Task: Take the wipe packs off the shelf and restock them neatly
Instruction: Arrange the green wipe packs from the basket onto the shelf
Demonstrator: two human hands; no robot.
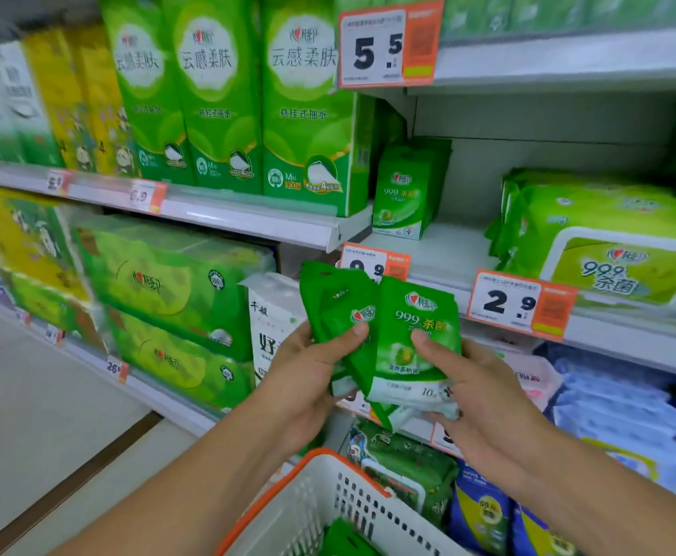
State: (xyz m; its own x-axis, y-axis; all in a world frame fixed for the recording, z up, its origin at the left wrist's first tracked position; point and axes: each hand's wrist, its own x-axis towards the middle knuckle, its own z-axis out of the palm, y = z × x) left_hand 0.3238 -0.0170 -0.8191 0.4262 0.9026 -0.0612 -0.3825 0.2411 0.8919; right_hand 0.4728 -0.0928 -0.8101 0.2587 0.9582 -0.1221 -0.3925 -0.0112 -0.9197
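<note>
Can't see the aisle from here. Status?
Left hand and right hand both gripping green wipe packs. Few packs upright on shelf. Basket below. Nothing blocking.

Both hands are holding a fanned bunch of small green wipe packs (pixel 384 339) in front of the shelf (pixel 440 254). The left hand (pixel 308 375) is gripping the packs turned edge-on, thumb pressing on top; the right hand (pixel 476 395) is gripping the front-facing pack, thumb on its face. Behind the bunch, more small packs (pixel 402 194) are standing upright on the shelf. Below the bunch, a white basket (pixel 328 499) with an orange rim is sitting.
</note>
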